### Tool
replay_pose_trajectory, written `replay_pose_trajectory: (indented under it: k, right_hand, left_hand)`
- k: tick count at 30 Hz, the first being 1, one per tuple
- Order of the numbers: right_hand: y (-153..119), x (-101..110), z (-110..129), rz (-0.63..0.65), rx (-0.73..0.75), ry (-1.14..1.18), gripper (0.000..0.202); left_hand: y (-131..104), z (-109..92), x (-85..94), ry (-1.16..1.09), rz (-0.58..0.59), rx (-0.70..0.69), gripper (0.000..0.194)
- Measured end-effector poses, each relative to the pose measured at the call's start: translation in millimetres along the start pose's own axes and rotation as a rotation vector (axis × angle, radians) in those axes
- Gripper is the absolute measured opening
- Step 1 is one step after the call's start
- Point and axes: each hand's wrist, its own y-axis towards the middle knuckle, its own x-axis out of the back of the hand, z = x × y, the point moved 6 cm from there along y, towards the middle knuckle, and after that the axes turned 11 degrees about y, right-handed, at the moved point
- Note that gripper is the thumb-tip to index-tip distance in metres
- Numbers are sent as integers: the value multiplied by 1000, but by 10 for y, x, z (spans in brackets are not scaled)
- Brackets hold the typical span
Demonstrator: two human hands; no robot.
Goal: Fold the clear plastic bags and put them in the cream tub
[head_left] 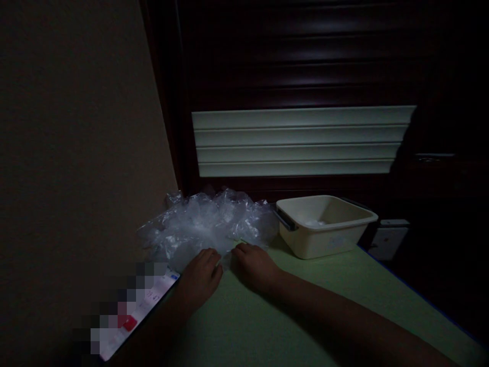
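A crumpled heap of clear plastic [214, 219] lies at the back left of the green tabletop [237, 316]. My left hand [202, 275] is at the front edge of the heap, its fingers curled; whatever is between them is too dark to make out. Close by on the right, my right hand [252, 262] rests low over the table with bent fingers, also at the plastic's edge. Its fingertips are beside a thin greenish strip, and their hold is unclear. A cream plastic basin [324, 242] with dark handles stands right of the heap, with something whitish inside.
A lit phone screen [141, 311], partly pixelated, is at the lower left beside my left forearm. A wall [84, 153] rises on the left. Behind the table is a dark slatted panel with a pale section [301, 142]. A whitish box-like object [387, 239] is beyond the table's right edge.
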Motion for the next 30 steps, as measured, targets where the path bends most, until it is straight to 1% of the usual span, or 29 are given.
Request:
replay_pose_trajectory:
  k: [2,4,8,10,13,17,20,24,27,29,30]
  right_hand:
    - [58,-20,0,-63,-14,-13,27]
    - [142,5,-25,-132,-35,-34,30]
    - [367,88,-135,-223,-54,-81,44]
    - [477,105,-211,-238,-58,-99,42]
    - [584,85,-332,-227,-78,-104,35]
    - [607,88,-467,-205,-118,-41,29]
    - [566,212,-540,-272,-158,61,28]
    - [467,480,-594,-464,-219,262,26]
    - [363,657,-571,-595,-217,480,18]
    - [261,723,-521,-640,-194,660,24]
    - [196,732,-485,-643,-182,756,28]
  left_hand:
    - [29,69,-38,-21,18,20,13]
    - [51,106,-65,-38,36,33,13]
    - [62,115,-100,-74,72,48,14]
    - [63,111,-104,-89,87,56,14]
    - [68,113,-102,-114,101,72,14]
    - [68,131,-108,-174,106,90,14]
    - [60,149,-111,-264,84,113,13]
    - [63,173,-104,-465,12,196,14]
    - [69,219,-123,-673,-56,336,23]
    - [59,266,-157,-836,-86,466,37]
    - [48,283,-180,-926,-87,531,46]
